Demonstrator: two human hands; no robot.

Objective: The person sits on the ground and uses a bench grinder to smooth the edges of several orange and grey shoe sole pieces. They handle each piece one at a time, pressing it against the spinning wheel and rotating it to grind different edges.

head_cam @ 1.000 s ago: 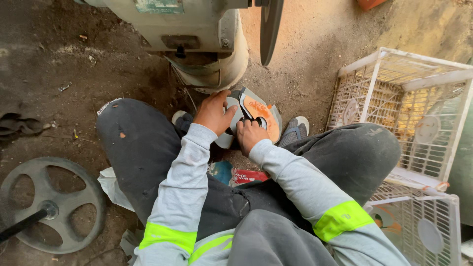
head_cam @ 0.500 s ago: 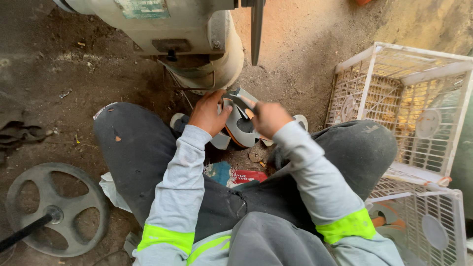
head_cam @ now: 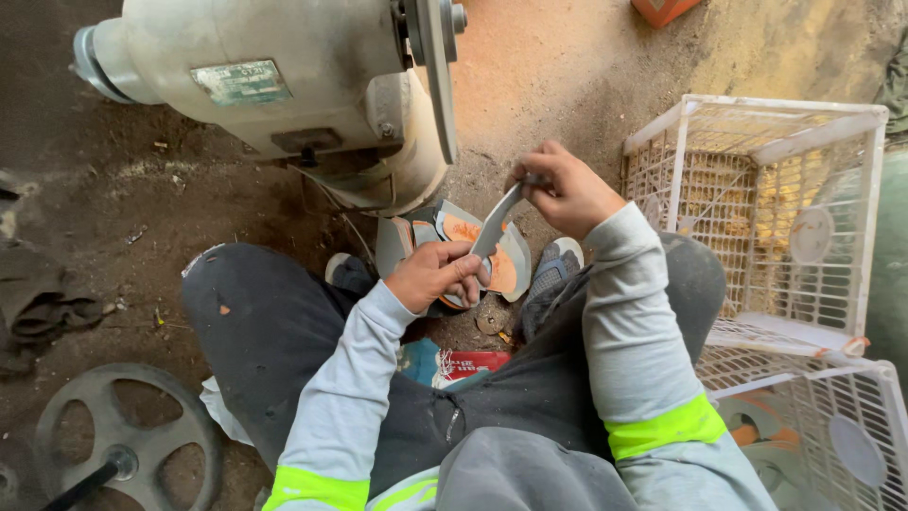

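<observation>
A curved grey metal blade blank (head_cam: 496,227) is held between both hands in front of my knees. My left hand (head_cam: 437,274) grips its lower end. My right hand (head_cam: 565,192) pinches its upper end, raised toward the thin grinding wheel (head_cam: 433,66) of a cream bench grinder (head_cam: 274,90). Blade and wheel are apart. Below the hands lies a grey pan with orange rust-coloured water (head_cam: 506,260) on the dirt floor between my shoes.
Two white wire crates (head_cam: 757,208) stand stacked at the right, close to my right knee. A grey spoked wheel (head_cam: 123,445) lies at the lower left. A red and blue packet (head_cam: 463,364) sits between my legs. Dark rags lie at the far left.
Both hands have lifted from the pan, bringing the blade up and out of it. My right hand rose up and to the right toward the grinder wheel.
</observation>
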